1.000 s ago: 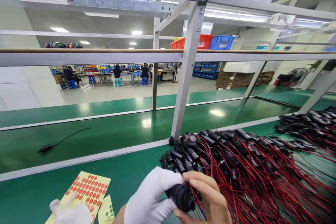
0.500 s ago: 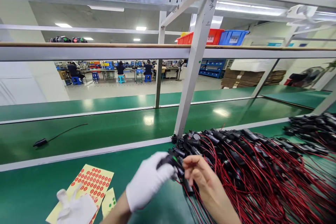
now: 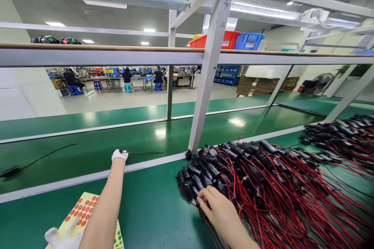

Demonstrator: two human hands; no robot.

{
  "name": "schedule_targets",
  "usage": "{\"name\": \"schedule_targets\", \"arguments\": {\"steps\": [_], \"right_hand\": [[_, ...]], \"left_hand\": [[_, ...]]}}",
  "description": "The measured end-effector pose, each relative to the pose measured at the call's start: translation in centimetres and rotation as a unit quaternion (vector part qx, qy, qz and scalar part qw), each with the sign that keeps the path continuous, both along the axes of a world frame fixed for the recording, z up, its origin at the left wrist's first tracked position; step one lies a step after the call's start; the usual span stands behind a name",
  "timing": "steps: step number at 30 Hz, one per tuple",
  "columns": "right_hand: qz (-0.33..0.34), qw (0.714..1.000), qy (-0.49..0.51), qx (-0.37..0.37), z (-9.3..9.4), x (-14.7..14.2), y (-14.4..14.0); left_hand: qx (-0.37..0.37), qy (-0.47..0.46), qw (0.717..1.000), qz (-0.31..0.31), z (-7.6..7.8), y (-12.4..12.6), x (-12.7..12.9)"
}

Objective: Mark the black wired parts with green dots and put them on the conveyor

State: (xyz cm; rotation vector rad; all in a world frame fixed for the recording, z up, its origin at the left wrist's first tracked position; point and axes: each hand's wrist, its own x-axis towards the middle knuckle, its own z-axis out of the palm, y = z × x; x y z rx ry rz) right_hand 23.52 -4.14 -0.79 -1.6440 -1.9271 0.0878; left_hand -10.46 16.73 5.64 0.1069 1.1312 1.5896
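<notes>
Left hand (image 3: 119, 155), gloved, reaches to the conveyor's near edge, fingers closed on a wired connector (image 3: 117, 150); right hand (image 3: 217, 207) bare, fingers loose on the connector pile (image 3: 263, 179); parts look light, leads floppy, grip the rigid body.

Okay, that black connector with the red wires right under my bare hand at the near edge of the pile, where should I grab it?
Probably pinch the connector by its stubby black body, with the right hand coming from the near left side. Its body faces the bare green bench, while its red wires trail right into the tangled pile.
</notes>
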Motion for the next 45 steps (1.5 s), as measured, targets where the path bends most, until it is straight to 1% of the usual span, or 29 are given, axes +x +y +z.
{"name": "schedule_targets", "arguments": {"steps": [1,3,5,7,9,12,14,17,19,21,24,27,30,33,37,40,45], "right_hand": [[-0.008,0.999,-0.037,0.001,-0.8,-0.4,0.1],[-0.028,0.994,-0.103,0.0,-2.2,-0.9,0.3],[-0.043,0.986,-0.159,-0.005,-3.3,-1.0,0.1],[-0.052,0.977,-0.206,-0.011,-4.1,-1.0,-0.2],[-0.059,0.968,-0.243,-0.023,-4.9,-1.1,-0.3],[-0.068,0.956,-0.282,-0.05,-5.6,-1.4,0.1],[-0.072,0.95,-0.296,-0.066,-5.5,-1.6,0.8],[-0.068,0.946,-0.307,-0.082,-4.4,-1.7,1.8],[-0.061,0.944,-0.311,-0.088,-3.3,-1.9,2.3],[-0.054,0.943,-0.314,-0.096,-2.4,-2.4,2.5],[-0.048,0.939,-0.318,-0.12,-2.1,-3.2,2.7],[-0.049,0.935,-0.32,-0.145,-2.7,-3.8,2.9],[-0.06,0.933,-0.323,-0.149,-3.5,-4.0,2.9],[-0.069,0.936,-0.32,-0.127,-3.8,-4.0,2.7],[-0.086,0.946,-0.304,-0.07,-3.5,-4.0,2.3],[-0.102,0.951,-0.291,-0.035,-3.2,-4.3,2.6],[-0.102,0.957,-0.271,-0.01,-2.9,-5.3,3.9]], "left_hand": [[-0.008,0.001,1.0,0.0,-0.4,-0.1,-0.2],[-0.024,0.001,1.0,-0.001,-0.6,-0.1,-0.7],[-0.033,-0.004,0.999,-0.006,-0.5,-0.2,-1.1],[-0.028,-0.013,0.999,-0.024,-0.1,-0.8,-0.9],[-0.013,-0.026,0.998,-0.062,0.0,-2.2,0.1],[0.012,-0.055,0.989,-0.135,-0.4,-5.8,3.2],[0.023,-0.076,0.979,-0.187,-1.0,-8.7,5.7],[0.014,-0.105,0.956,-0.275,-1.9,-13.0,8.9],[-0.003,-0.12,0.938,-0.324,-2.4,-15.1,10.2],[-0.013,-0.129,0.929,-0.347,-2.7,-16.2,10.8],[-0.01,-0.131,0.931,-0.341,-3.1,-16.5,10.7],[-0.005,-0.123,0.938,-0.323,-3.7,-16.0,10.5],[-0.016,-0.115,0.939,-0.324,-4.6,-15.9,10.9],[-0.033,-0.11,0.934,-0.338,-5.8,-16.2,11.6],[-0.042,-0.103,0.93,-0.351,-6.9,-16.4,12.3],[-0.041,-0.1,0.927,-0.358,-7.2,-16.2,12.3],[-0.02,-0.085,0.927,-0.365,-7.4,-15.8,11.7]]}}
